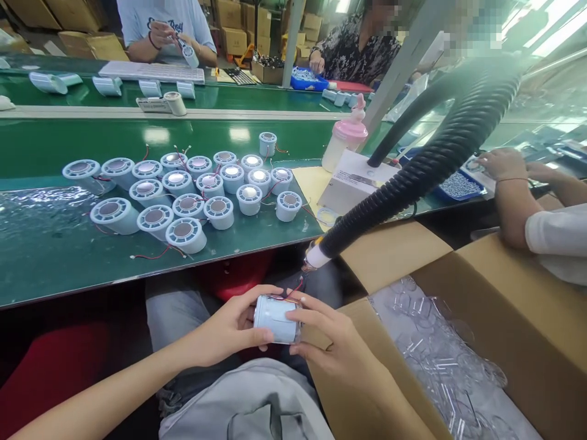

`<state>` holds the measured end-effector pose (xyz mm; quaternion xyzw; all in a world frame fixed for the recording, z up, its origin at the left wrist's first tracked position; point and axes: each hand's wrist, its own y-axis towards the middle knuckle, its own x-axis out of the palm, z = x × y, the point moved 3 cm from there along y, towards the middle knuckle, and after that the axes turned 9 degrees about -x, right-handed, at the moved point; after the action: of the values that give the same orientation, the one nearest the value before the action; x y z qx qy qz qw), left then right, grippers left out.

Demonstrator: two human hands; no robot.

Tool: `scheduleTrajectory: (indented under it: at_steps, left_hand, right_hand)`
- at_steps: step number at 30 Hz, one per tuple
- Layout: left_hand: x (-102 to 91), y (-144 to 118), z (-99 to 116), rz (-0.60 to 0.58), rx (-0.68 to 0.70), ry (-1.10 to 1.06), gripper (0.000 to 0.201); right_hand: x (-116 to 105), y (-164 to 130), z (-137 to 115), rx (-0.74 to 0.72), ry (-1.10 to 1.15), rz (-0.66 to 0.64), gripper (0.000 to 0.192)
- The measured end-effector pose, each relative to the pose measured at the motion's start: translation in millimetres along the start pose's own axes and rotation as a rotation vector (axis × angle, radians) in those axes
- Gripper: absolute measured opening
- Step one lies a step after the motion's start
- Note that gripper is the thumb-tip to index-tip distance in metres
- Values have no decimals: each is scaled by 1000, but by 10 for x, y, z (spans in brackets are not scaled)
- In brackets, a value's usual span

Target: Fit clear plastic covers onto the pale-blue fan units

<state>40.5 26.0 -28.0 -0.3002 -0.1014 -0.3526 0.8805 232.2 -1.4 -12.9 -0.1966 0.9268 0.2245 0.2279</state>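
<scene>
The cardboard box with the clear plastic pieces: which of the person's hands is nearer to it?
Right. The right hand hovers just over the near flap of the cardboard box, fingers on the white cylinder. The left hand grips the cylinder's far side, away from the box.

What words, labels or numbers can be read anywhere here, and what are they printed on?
No text here can be read with certainty.
Dark script on the pale T-shirt of the person across the belt: partly hidden by the hands, unreadable.
Dark strip on the white box: too small to read.
The part held by the left hand and right hand: no visible marking.
Cardboard cartons at the back: blurred.
</scene>
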Motion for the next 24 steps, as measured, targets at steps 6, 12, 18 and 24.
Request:
scheduleTrajectory:
  at_steps: [6,12,18,24]
  left_hand:
    - [-19,-90,101,11,104,306,72]
    - [-4,-147,170,9,159,411,73]
    - [-54,9,132,8,72,114,77]
    - [-134,471,234,124,85,-21,71]
  right_hand:
    - [-18,-30,-17,89,120,7,47]
    - [-24,-28,-35,224,310,12,50]
    - [50,-36,69,270,511,131,47]
    - [258,-39,423,281,703,537,45]
